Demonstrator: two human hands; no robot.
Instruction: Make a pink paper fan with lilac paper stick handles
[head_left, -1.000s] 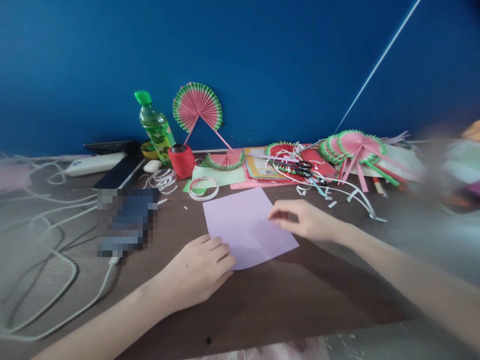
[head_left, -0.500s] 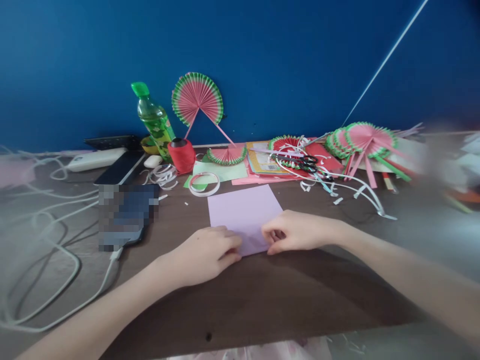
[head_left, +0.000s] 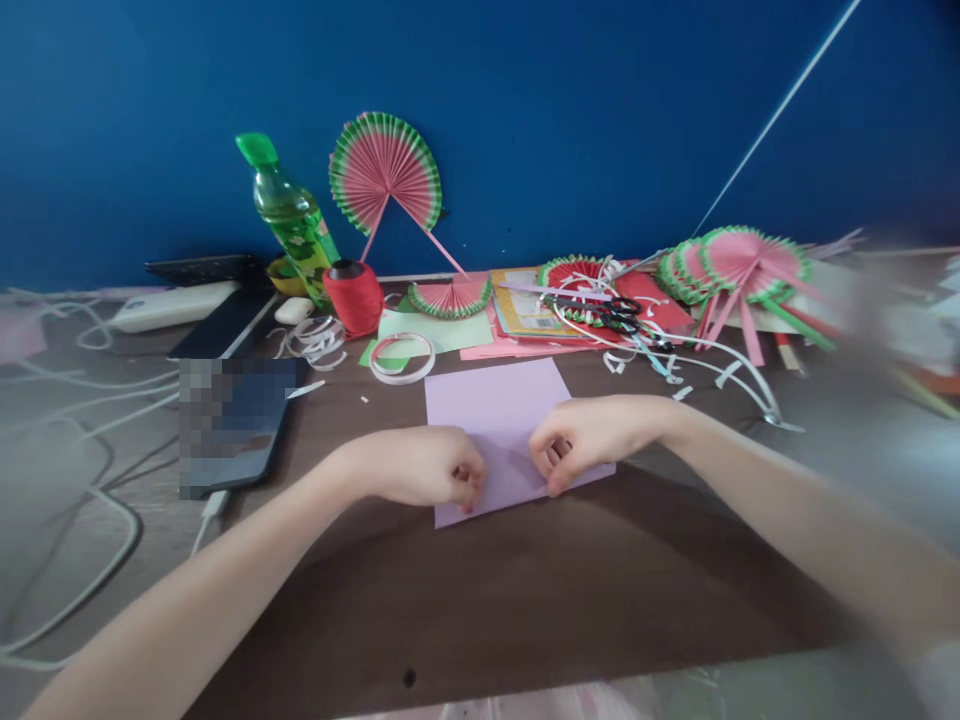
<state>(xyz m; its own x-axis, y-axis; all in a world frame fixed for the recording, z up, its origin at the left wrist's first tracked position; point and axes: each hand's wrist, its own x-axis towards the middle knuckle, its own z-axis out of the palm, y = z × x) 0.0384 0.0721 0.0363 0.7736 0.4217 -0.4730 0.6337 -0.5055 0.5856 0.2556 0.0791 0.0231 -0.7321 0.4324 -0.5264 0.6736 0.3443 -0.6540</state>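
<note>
A light purple sheet of paper (head_left: 495,395) lies flat on the dark table, its near edge slightly slanted. My left hand (head_left: 431,468) rests over its lower left part, fingers curled and closed with the tips on the paper close to the near edge. At the lower right, my right hand (head_left: 589,440) is also closed, with curled fingers and the thumb at the paper's near edge. The fingers hide part of that edge. Between the two hands a strip of the paper shows.
Beyond the paper are a tape roll (head_left: 402,358), red thread spool (head_left: 354,298), green bottle (head_left: 296,225) and scissors (head_left: 619,315). Pleated paper fans (head_left: 386,165) stand against the blue wall and lie at right. A phone (head_left: 259,430) with a white cable is at left.
Both hands have shifted upward and the left has turned, with its fingers now curled over the paper. More of the paper's lower corners shows. The camera view has shifted slightly.
</note>
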